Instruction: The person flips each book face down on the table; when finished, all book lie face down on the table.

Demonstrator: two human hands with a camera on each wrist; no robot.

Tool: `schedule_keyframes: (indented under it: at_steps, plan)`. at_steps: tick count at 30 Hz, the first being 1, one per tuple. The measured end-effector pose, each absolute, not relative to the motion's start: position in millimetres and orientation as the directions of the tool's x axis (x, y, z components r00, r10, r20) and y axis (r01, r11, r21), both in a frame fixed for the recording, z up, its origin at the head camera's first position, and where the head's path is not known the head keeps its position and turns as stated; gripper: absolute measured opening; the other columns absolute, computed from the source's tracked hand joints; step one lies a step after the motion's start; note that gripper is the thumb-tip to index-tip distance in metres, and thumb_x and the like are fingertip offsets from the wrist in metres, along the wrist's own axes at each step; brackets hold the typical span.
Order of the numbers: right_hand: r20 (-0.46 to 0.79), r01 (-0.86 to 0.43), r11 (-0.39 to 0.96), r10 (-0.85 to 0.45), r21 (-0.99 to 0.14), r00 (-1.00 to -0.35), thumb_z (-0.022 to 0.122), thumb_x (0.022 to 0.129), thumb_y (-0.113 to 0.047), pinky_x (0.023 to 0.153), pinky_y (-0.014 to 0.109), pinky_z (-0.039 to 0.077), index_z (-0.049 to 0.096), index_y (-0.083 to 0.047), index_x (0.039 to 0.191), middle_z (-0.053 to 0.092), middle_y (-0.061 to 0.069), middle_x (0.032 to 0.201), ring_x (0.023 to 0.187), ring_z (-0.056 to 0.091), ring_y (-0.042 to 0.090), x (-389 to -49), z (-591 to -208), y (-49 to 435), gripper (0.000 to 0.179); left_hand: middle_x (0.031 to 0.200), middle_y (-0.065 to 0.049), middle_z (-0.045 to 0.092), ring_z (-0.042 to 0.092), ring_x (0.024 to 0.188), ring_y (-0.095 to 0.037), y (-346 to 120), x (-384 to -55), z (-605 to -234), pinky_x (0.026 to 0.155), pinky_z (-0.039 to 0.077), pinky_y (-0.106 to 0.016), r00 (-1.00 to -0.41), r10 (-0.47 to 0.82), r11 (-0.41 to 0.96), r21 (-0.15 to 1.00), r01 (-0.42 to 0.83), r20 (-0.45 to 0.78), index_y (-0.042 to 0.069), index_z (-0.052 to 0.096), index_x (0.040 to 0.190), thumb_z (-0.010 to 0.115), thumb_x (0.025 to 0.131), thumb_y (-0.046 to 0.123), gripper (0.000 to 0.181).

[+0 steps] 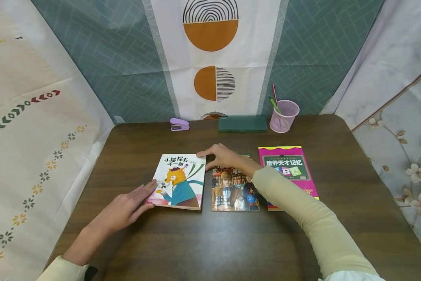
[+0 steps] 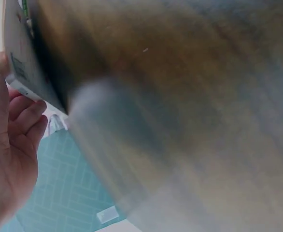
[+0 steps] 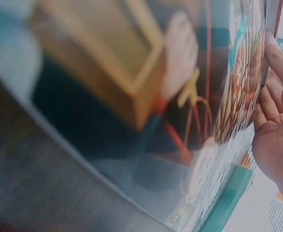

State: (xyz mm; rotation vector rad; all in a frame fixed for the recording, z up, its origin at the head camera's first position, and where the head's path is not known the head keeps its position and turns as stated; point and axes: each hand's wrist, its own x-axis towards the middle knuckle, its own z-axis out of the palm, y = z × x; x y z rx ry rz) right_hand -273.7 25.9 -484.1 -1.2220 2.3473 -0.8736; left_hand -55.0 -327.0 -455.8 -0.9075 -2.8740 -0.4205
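A white picture book (image 1: 180, 183) with an orange cat in a teal coat lies at the left of the book row. My left hand (image 1: 126, 210) holds it at the lower left corner; in the left wrist view the thumb and curled fingers are at the edges of the book (image 2: 28, 63). At its upper right corner, my right hand (image 1: 226, 157) grips the book between thumb and fingers. Below the right wrist lies a detective-cover book (image 1: 228, 195), its upper part partly hidden. A pink ABC book (image 1: 306, 177) sits farther right, partly covered by the right sleeve.
Along the back of the brown table (image 1: 210, 246) stand a purple stapler (image 1: 179, 124), a dark green case (image 1: 242, 124) and a pink mesh cup (image 1: 284, 117) with pens. Patterned cloth hangs behind and on both sides.
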Motion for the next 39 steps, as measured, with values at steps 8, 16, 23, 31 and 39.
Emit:
schedule_keyframes:
  at_steps: [8, 16, 23, 31, 39]
  plan:
    - [-0.039, -0.603, 0.461, -0.814, -0.651, -0.58, 0.086, 0.091, -0.02, 0.09, 0.031, 0.052, 0.063, -0.016, 0.149, 0.06, 0.006, 0.15, 0.133, 0.062, 0.026, -273, -484, 25, 0.062, 0.152, -0.013, 0.06, 0.069, 0.124, -0.035, -327, -64, -438, 0.092, 0.059, -0.054, -0.824, 0.52, 0.794, 0.227, 0.564, 0.226, 0.006, 0.057, 0.154, 0.084, 0.092, 0.019, 0.069]
    - [0.025, -0.606, 0.416, -0.811, -0.678, -0.585, 0.077, 0.098, -0.013, 0.074, 0.027, 0.046, 0.068, -0.012, 0.143, 0.067, 0.007, 0.142, 0.092, 0.069, 0.021, -273, -483, 24, 0.046, 0.138, -0.008, 0.07, 0.077, 0.107, -0.03, -330, -72, -422, 0.084, 0.061, -0.051, -0.784, 0.501, 0.77, 0.224, 0.597, 0.365, 0.01, 0.067, 0.145, 0.075, 0.101, 0.026, 0.048]
    - [0.047, -0.558, 0.394, -0.785, -0.731, -0.617, 0.072, 0.103, -0.011, 0.06, 0.027, 0.04, 0.074, -0.011, 0.136, 0.074, 0.012, 0.13, 0.048, 0.033, 0.01, -272, -480, 27, 0.034, 0.12, -0.002, 0.079, 0.079, 0.084, -0.02, -329, -81, -408, 0.069, 0.061, -0.045, -0.705, 0.502, 0.758, 0.138, 0.638, 0.502, 0.013, 0.075, 0.135, 0.051, 0.111, 0.051, 0.052]
    - [0.08, -0.495, 0.405, -0.707, -0.768, -0.702, 0.07, 0.104, -0.013, 0.07, 0.028, 0.046, 0.078, -0.006, 0.126, 0.078, 0.01, 0.118, 0.067, 0.057, 0.015, -266, -465, 31, 0.025, 0.101, -0.004, 0.082, 0.063, 0.057, -0.008, -326, -92, -391, 0.053, 0.055, -0.037, -0.613, 0.5, 0.753, 0.042, 0.656, 0.612, 0.011, 0.08, 0.121, 0.046, 0.113, 0.048, 0.051]
    - [0.081, -0.395, 0.358, -0.646, -0.846, -0.759, 0.068, 0.106, -0.013, 0.086, 0.035, 0.06, 0.078, -0.001, 0.116, 0.079, 0.012, 0.11, 0.102, 0.076, 0.033, -258, -445, 43, 0.019, 0.096, -0.01, 0.081, 0.076, 0.067, -0.02, -324, -101, -372, 0.059, 0.059, -0.042, -0.63, 0.446, 0.753, 0.115, 0.648, 0.635, 0.005, 0.08, 0.115, 0.057, 0.108, 0.047, 0.049]
